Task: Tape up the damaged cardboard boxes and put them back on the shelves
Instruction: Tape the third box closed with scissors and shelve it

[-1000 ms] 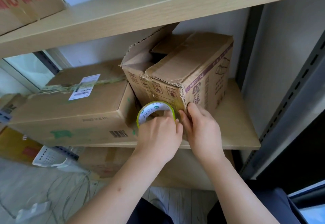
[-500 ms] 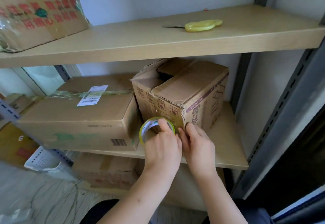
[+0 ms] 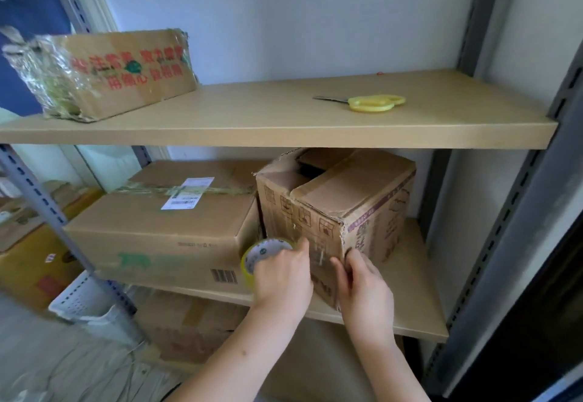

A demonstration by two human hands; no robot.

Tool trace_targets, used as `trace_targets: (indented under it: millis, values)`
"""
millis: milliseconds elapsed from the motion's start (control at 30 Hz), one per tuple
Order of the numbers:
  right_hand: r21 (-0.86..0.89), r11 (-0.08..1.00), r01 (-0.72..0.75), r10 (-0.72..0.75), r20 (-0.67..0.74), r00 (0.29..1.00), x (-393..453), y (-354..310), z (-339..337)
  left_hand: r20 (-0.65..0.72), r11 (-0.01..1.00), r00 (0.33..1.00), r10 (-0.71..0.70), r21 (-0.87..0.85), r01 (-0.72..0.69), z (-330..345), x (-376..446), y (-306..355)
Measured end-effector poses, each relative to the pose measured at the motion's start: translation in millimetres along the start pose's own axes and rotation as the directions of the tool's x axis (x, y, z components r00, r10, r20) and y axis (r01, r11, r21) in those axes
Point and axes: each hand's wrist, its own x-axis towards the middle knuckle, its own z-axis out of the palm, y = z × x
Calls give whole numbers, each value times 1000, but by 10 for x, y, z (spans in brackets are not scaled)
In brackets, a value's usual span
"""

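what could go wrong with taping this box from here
1. The left hand holds the tape roll low on the box's front face while the right hand presses at its ragged corner; tape laid there may wrinkle or lift off.
2. The top flaps gape open with a dark gap, so taping only the corner leaves the box unsealed.
3. The scissors lie on the upper shelf, so cutting means letting go with one hand.

2 hands (image 3: 284, 278) (image 3: 362, 291), 1 tape roll (image 3: 258, 255), 1 pair of scissors (image 3: 369, 102), 2 shelves (image 3: 284, 132) (image 3: 419, 316), 3 cardboard boxes (image 3: 107, 77) (image 3: 157, 231) (image 3: 344, 209) standing on them.
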Motion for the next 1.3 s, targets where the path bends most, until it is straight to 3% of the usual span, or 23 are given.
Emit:
trace_targets:
  millis: [100,167,267,333,400,433,500,567,633,800,867,900,1000,1067,1100,1133,1200,1267,1300]
  values:
    - [-241,970,-39,70,123,990,30,-117,-185,27,996,999,36,76,-38,-66,28,-45]
    - [-388,920,-54,103,108,989,66,-274,-395,75,994,996,51,91,-57,-87,80,-50]
    - [-222,967,128,-154,-106,982,174,-696,-874,149,992,987,54,102,-69,-46,204,-44]
    - [-109,927,359,-375,-239,896,373,-995,-1137,200,992,979,28,115,-51,-46,214,-44]
    - [-141,891,431,-453,-336,826,725,-1287,-1375,169,989,984,62,122,-84,-75,158,-56]
    - [-172,898,406,-441,-352,826,933,-1397,-1462,148,988,986,71,126,-90,-103,129,-62]
    - [-265,929,260,-324,-235,917,1340,-1501,-1575,116,986,989,91,132,-106,-98,113,-74]
    - [-379,922,79,-101,-37,994,1700,-1456,-1639,101,983,987,122,125,-134,-70,141,-67]
    - [-430,903,-16,85,141,986,1929,-1440,-1702,115,984,985,129,110,-141,-66,142,-74]
    - [-761,611,218,187,406,895,2123,-1696,-1923,119,986,983,142,75,-152,-19,118,-135]
    - [-761,613,212,252,443,860,2099,-1827,-2039,108,984,983,151,81,-160,-2,118,-155]
    - [-732,652,197,237,444,864,2049,-1863,-2100,105,982,981,162,84,-171,0,120,-167]
    - [-497,843,208,2,389,921,1646,-1850,-2230,81,982,983,167,78,-174,3,117,-210]
    - [-173,970,170,-72,465,882,1171,-1678,-2213,99,982,981,165,75,-173,-10,112,-237]
    - [39,997,72,-82,544,835,901,-1536,-2131,114,980,978,173,76,-182,-20,112,-242]
    - [243,968,-68,-101,622,777,626,-1360,-2009,129,979,975,180,76,-191,-33,121,-245]
    - [492,785,-376,-100,700,707,128,-934,-1656,166,983,971,173,25,-180,-64,138,-254]
    - [519,629,-579,5,742,670,-302,-498,-1229,168,984,970,178,-47,-173,-100,149,-287]
    - [498,609,-618,53,752,658,-473,-324,-1011,144,979,969,200,-60,-193,-109,150,-309]
